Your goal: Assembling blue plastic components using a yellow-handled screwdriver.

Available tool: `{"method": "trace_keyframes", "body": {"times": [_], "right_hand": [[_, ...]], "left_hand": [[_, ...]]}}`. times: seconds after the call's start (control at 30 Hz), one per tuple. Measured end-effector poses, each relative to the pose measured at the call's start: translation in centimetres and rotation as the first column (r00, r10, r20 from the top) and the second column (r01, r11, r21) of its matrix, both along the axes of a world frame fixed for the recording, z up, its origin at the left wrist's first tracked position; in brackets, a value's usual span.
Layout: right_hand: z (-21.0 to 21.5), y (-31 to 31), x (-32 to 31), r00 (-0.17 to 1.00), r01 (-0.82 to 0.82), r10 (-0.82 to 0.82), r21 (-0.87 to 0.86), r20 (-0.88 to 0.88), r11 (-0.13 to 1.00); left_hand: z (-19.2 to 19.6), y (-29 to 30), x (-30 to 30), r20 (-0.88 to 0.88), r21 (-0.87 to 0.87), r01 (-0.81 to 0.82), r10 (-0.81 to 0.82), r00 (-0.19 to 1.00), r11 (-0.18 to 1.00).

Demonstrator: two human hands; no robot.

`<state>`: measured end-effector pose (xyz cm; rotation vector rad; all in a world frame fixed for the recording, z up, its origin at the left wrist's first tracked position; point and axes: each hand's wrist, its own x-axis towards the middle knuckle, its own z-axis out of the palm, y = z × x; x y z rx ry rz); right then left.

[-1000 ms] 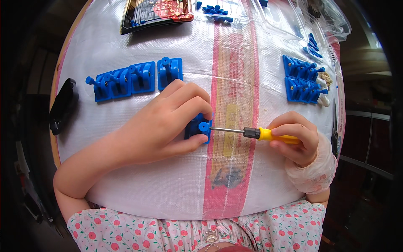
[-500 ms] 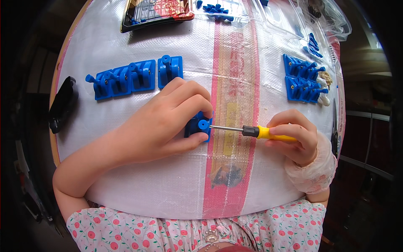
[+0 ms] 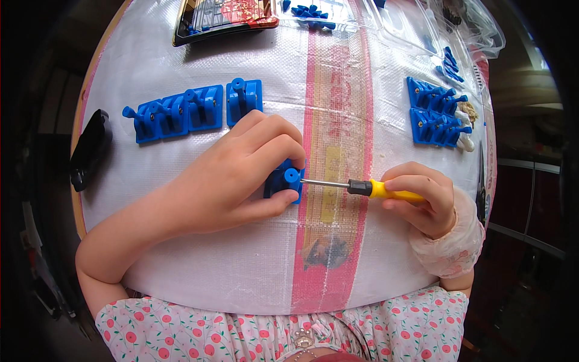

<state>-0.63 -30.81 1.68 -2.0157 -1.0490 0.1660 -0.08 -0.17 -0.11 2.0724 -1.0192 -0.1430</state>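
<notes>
Between the thumb and fingers of my left hand (image 3: 247, 166) is a small blue plastic part (image 3: 292, 177) with a round, holed peg on top, resting on the table cover. My right hand (image 3: 425, 196) is closed round the yellow handle of a screwdriver (image 3: 360, 187). Its metal shaft lies nearly level, and the tip meets the right side of the blue part. My left fingers hide much of that part. Just beyond my left knuckles stands a similar blue piece (image 3: 243, 99) on a square base, with a row of matching blue pieces (image 3: 175, 113) to its left.
More blue assemblies (image 3: 435, 113) stand at the right, near loose blue pegs (image 3: 450, 65). At the back are a black-rimmed tray (image 3: 226, 25) and a clear plastic tray (image 3: 356, 23) with small blue parts. A black object (image 3: 91, 149) lies by the left edge.
My right fingers have shifted slightly on the screwdriver's handle. The blue part and my left hand have hardly moved.
</notes>
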Motion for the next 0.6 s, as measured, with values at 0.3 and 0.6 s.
{"method": "trace_keyframes", "body": {"times": [0.3, 0.6], "right_hand": [[-0.08, 0.21, 0.06, 1.000, -0.016, 0.015, 0.024, 0.024, 1.000], [-0.17, 0.14, 0.06, 0.999, -0.002, 0.002, 0.010, 0.035, 1.000]], "left_hand": [[-0.12, -0.01, 0.00, 0.027, -0.004, 0.002, -0.002, 1.000, 1.000], [-0.04, 0.00, -0.03, 0.006, 0.001, 0.002, -0.002, 1.000, 1.000]]}}
